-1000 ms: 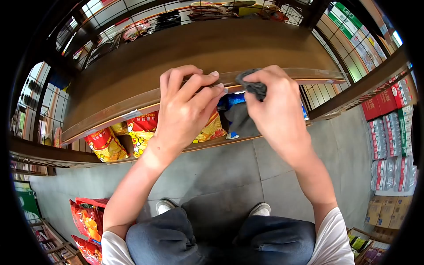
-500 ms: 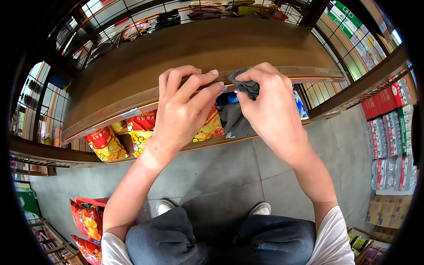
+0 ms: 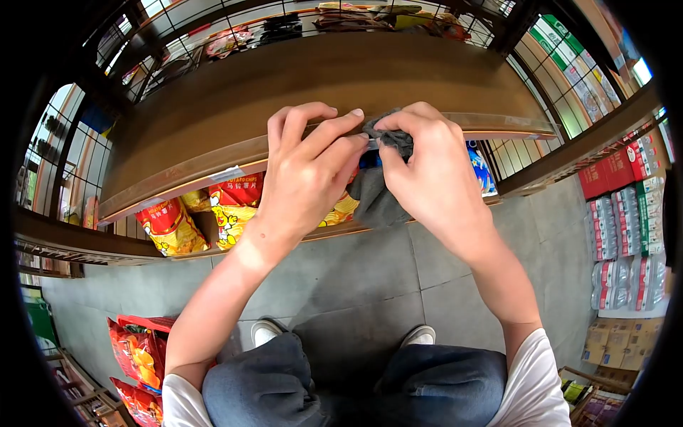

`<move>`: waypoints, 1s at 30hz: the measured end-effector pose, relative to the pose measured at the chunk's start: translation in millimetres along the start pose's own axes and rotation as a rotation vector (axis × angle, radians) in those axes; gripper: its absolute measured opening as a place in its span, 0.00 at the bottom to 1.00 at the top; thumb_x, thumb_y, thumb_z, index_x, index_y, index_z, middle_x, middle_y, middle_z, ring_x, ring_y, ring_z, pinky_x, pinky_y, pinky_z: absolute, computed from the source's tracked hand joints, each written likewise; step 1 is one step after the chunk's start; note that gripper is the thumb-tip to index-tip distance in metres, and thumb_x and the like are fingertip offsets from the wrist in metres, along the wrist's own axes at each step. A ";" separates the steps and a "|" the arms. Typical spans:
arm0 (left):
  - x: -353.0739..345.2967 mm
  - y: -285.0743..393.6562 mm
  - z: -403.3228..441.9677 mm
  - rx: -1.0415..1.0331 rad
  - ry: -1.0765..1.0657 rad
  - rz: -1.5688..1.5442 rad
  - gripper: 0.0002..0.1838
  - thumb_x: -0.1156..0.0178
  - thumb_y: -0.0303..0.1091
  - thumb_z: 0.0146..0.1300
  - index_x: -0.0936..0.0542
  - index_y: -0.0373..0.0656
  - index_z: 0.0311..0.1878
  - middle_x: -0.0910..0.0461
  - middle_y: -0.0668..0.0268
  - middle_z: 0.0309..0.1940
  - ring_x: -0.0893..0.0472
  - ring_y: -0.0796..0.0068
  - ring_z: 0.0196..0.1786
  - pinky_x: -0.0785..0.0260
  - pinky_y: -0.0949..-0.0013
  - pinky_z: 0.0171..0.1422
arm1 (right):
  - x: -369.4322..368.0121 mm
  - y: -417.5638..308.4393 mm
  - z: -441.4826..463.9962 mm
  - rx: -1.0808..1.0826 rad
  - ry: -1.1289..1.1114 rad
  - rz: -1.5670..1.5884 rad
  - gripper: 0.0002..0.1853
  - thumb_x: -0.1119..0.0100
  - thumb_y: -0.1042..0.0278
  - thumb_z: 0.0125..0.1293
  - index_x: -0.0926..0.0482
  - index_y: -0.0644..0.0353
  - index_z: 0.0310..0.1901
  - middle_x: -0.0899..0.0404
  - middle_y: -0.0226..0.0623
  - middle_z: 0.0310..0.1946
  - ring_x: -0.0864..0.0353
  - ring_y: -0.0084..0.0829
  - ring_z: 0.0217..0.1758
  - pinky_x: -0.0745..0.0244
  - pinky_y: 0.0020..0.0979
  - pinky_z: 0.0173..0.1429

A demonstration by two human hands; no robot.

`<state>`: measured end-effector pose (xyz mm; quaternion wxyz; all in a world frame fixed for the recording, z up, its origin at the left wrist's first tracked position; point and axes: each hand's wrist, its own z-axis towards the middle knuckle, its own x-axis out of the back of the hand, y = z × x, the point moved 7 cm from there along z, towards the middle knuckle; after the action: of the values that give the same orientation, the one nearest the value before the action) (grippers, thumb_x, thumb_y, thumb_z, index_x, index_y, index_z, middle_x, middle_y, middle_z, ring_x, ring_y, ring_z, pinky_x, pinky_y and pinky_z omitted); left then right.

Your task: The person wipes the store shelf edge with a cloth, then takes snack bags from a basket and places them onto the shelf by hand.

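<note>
A dark grey cloth [image 3: 384,196] is bunched in the fingers of my right hand [image 3: 437,167], pressed at the front edge of the brown shelf [image 3: 284,78]. Its loose part hangs below the edge, over the packets underneath. My left hand [image 3: 302,171] is open, fingers spread over the same edge, their tips close beside the cloth. A clear strip with a pale label [image 3: 226,175] runs along the shelf front. Below it, red and yellow potato chip bags [image 3: 171,226] stand on the lower shelf, some hidden behind my left hand.
Black wire mesh encloses the shelf's back and sides, with more packets [image 3: 348,18] behind it. A red basket [image 3: 146,320] of red snack bags stands on the grey tiled floor [image 3: 341,285] at lower left. Bottle packs [image 3: 615,220] and cartons [image 3: 612,341] are stacked at right.
My left hand has shifted slightly right, closer to the cloth. The cloth's hanging part has moved a little, and the view has tilted slightly.
</note>
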<state>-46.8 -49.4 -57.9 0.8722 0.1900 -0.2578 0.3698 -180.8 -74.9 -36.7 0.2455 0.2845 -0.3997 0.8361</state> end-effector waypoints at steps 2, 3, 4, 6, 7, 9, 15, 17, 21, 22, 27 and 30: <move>0.1 0.5 -0.2 0.005 0.004 0.002 0.14 0.26 0.23 0.46 0.13 0.44 0.39 0.15 0.71 0.52 0.23 0.63 0.56 0.33 0.59 0.60 | -0.4 0.8 0.3 -0.070 -0.023 -0.006 0.09 0.39 0.79 0.56 0.16 0.70 0.40 0.18 0.49 0.36 0.18 0.47 0.33 0.23 0.40 0.41; 0.2 0.5 -0.6 0.008 0.004 0.002 0.14 0.26 0.23 0.46 0.13 0.44 0.39 0.15 0.71 0.52 0.23 0.63 0.55 0.33 0.59 0.60 | -0.8 0.3 0.6 -0.068 -0.025 -0.007 0.09 0.39 0.79 0.56 0.16 0.70 0.40 0.18 0.49 0.36 0.18 0.47 0.33 0.23 0.40 0.41; 0.8 0.4 -1.2 0.010 0.006 0.002 0.14 0.26 0.23 0.46 0.13 0.44 0.39 0.15 0.71 0.52 0.23 0.63 0.55 0.33 0.59 0.60 | -1.3 -0.7 0.9 -0.051 -0.033 -0.007 0.09 0.39 0.79 0.56 0.16 0.70 0.40 0.18 0.48 0.36 0.18 0.47 0.33 0.23 0.40 0.41; 0.7 -0.1 -1.9 0.018 -0.008 0.001 0.14 0.26 0.23 0.47 0.13 0.43 0.39 0.15 0.70 0.53 0.23 0.62 0.56 0.32 0.59 0.61 | -1.0 -0.9 2.3 -0.033 -0.039 -0.008 0.10 0.39 0.79 0.56 0.16 0.70 0.40 0.18 0.48 0.36 0.18 0.47 0.33 0.24 0.40 0.41; -0.1 0.0 -2.6 0.017 -0.007 0.001 0.14 0.26 0.23 0.47 0.13 0.43 0.39 0.15 0.70 0.53 0.23 0.62 0.56 0.32 0.59 0.61 | -0.8 -1.0 3.4 -0.016 -0.048 -0.005 0.10 0.39 0.79 0.56 0.16 0.69 0.40 0.17 0.48 0.36 0.18 0.47 0.33 0.24 0.40 0.41; -0.8 0.6 -4.3 -0.002 0.016 -0.013 0.12 0.28 0.25 0.49 0.15 0.42 0.39 0.17 0.69 0.52 0.24 0.63 0.55 0.35 0.53 0.61 | 2.6 -1.1 5.0 -0.002 -0.050 -0.001 0.10 0.39 0.79 0.56 0.16 0.69 0.41 0.17 0.48 0.37 0.18 0.47 0.33 0.24 0.39 0.40; 1.5 1.8 -1.9 0.005 -0.032 0.040 0.17 0.27 0.25 0.50 0.14 0.46 0.45 0.15 0.71 0.52 0.23 0.61 0.56 0.34 0.59 0.63 | 36.9 6.7 10.4 -0.107 0.026 0.033 0.09 0.38 0.74 0.59 0.16 0.67 0.39 0.17 0.50 0.36 0.17 0.50 0.41 0.23 0.42 0.51; 4.9 2.2 1.1 0.008 -0.026 0.020 0.18 0.27 0.25 0.51 0.15 0.45 0.48 0.16 0.68 0.53 0.23 0.61 0.56 0.33 0.59 0.61 | 48.1 4.6 13.1 -0.169 -0.027 0.087 0.09 0.37 0.73 0.60 0.17 0.66 0.41 0.18 0.44 0.29 0.19 0.38 0.32 0.23 0.34 0.43; 20.3 4.3 7.6 0.128 0.030 -0.162 0.26 0.25 0.29 0.54 0.20 0.41 0.58 0.19 0.58 0.56 0.21 0.62 0.55 0.27 0.63 0.55 | 49.9 11.6 10.0 -0.223 -0.127 0.206 0.09 0.37 0.74 0.64 0.22 0.65 0.44 0.22 0.34 0.28 0.25 0.24 0.29 0.27 0.29 0.36; 22.7 8.3 9.8 0.125 0.029 -0.162 0.26 0.25 0.29 0.54 0.20 0.41 0.58 0.19 0.58 0.56 0.21 0.62 0.55 0.27 0.63 0.55 | 49.1 13.7 8.3 -0.223 -0.124 0.207 0.09 0.37 0.74 0.64 0.22 0.65 0.44 0.22 0.34 0.28 0.25 0.24 0.29 0.27 0.29 0.36; 8.6 32.9 2.2 0.372 -0.028 -0.781 0.40 0.24 0.30 0.56 0.34 0.36 0.70 0.23 0.52 0.60 0.20 0.66 0.58 0.24 0.64 0.57 | 21.1 8.5 -5.1 -0.207 -0.320 0.692 0.13 0.38 0.77 0.68 0.31 0.60 0.49 0.26 0.28 0.39 0.26 0.16 0.40 0.28 0.23 0.37; 0.4 32.8 -8.1 0.389 -0.030 -0.774 0.35 0.26 0.27 0.57 0.30 0.37 0.68 0.23 0.53 0.60 0.20 0.63 0.59 0.24 0.62 0.60 | 15.1 10.5 -12.3 -0.250 -0.366 0.764 0.14 0.38 0.77 0.68 0.32 0.62 0.51 0.25 0.31 0.43 0.24 0.18 0.43 0.26 0.24 0.43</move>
<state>-68.4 -23.4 -59.5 0.8906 0.4389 -0.1060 0.0544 -201.7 -68.1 -38.5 -0.1235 0.2279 -0.6112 0.7478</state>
